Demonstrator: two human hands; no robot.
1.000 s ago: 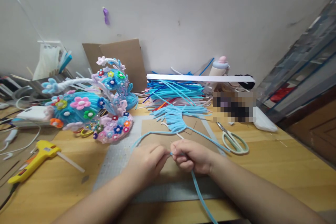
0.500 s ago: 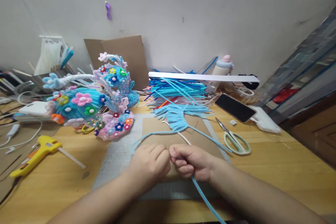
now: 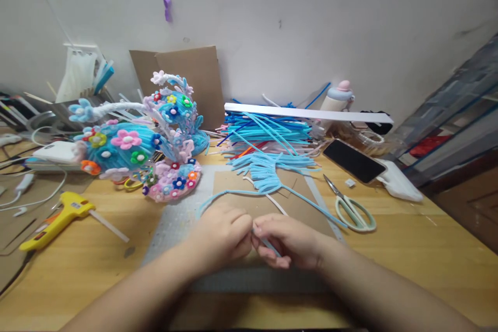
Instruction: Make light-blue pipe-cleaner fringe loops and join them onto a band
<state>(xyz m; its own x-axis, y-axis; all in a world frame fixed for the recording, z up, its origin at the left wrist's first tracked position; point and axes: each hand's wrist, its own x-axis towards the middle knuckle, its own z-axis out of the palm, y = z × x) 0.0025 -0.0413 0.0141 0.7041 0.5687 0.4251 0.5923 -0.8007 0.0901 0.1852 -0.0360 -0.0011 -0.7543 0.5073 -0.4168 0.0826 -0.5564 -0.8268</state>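
My left hand (image 3: 225, 231) and my right hand (image 3: 288, 241) meet above the cardboard on the grey mat, fingertips touching. A light blue pipe cleaner (image 3: 271, 247) runs from the pinch of my right fingers across the palm; the fingers are curled loosely round it. My left fingers are folded closed at its other end, and what lies inside them is hidden. Just beyond the hands rests a bundle of light blue pipe cleaners (image 3: 264, 174), with long strands reaching out to both sides.
Scissors (image 3: 355, 212) and a phone (image 3: 354, 160) lie to the right. On the left are a yellow glue gun (image 3: 62, 220) and flower-covered baskets (image 3: 124, 148). Behind stand a pipe-cleaner pile (image 3: 268, 129), a white strip (image 3: 307, 113) and a bottle (image 3: 337, 101).
My right fingers have loosened and spread a little, showing the pipe cleaner across the palm. Its long tail below the hand no longer shows. The view has shifted slightly.
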